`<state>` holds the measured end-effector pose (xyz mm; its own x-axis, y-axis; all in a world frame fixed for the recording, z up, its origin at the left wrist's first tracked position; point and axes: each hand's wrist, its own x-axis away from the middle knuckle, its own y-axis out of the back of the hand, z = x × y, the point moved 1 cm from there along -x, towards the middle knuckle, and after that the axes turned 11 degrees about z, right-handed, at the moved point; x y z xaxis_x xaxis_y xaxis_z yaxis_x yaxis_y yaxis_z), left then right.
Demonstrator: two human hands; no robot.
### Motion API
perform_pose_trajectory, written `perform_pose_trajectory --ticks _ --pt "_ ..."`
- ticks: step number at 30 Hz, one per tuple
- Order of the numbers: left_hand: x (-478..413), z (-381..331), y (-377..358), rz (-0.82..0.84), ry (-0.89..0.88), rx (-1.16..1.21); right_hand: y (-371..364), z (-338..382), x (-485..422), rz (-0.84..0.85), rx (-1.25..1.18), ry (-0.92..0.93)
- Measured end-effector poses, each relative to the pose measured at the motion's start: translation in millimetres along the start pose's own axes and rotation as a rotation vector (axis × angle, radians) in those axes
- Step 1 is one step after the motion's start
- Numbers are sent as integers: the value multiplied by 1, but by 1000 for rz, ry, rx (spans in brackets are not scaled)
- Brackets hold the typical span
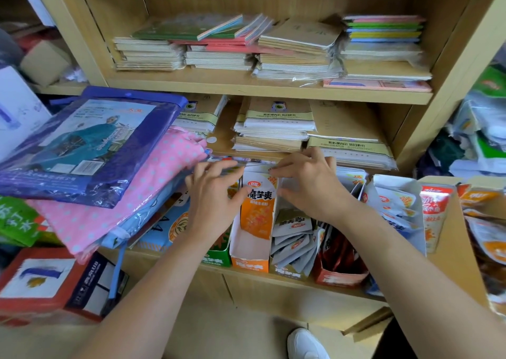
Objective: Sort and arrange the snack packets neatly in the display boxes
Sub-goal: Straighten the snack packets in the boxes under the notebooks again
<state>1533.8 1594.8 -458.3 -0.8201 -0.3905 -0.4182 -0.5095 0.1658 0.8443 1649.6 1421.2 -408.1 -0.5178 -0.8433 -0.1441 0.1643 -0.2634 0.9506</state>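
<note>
Snack packets (257, 208) in orange display box (247, 260), pink dotted bundle (153, 183) just left.

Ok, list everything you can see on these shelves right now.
orange snack packet: one, orange-white, upright in orange cardboard display box
grey snack packets: many, grey, loose in grey cardboard box, next right
red cardboard display box: one, red, further right
white snack packets: several, white, rightmost white cardboard box
notebook stacks: several, mixed colours, wooden shelves
blue raincoat package: one, atop pink dotted bag
left hand: holds packet's left edge
right hand: pinches its top right corner
</note>
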Motion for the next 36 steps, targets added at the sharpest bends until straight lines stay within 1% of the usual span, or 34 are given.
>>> perform_pose_trajectory --ticks 2,3,6,9,16,19,23,26,29,32,34,36 --pt "-2 1 0 -8 17 48 0 -1 0 51 -3 18" --pt "-3 2 1 -19 22 59 -1 -1 0 50 -12 19" --pt "-5 -1 2 -29 42 112 -1 -1 -3 -13 -71 -27" --pt "-6 -3 2 -7 79 136 -4 -2 -10 -62 -70 -58" --pt "-3 -4 3 -80 134 53 -14 2 -22 -218 -48 25" --pt "-3 -4 5 -57 173 20 -17 -1 -25 -203 -45 -4" --pt "0 -8 3 -27 164 -52 -18 -2 -26 -188 -66 -16" --pt "1 -7 5 0 165 -77 -6 -7 -22 -158 -264 67" --pt "2 -6 12 1 85 -9 15 -13 -6 -137 -459 71" --pt "8 -14 23 41 -63 133 28 -20 13 -85 -514 90" --pt "15 -27 32 150 -130 311 32 -24 24 -15 -522 92" --pt "26 -43 39 332 -201 402 34 -24 35 90 -518 96"
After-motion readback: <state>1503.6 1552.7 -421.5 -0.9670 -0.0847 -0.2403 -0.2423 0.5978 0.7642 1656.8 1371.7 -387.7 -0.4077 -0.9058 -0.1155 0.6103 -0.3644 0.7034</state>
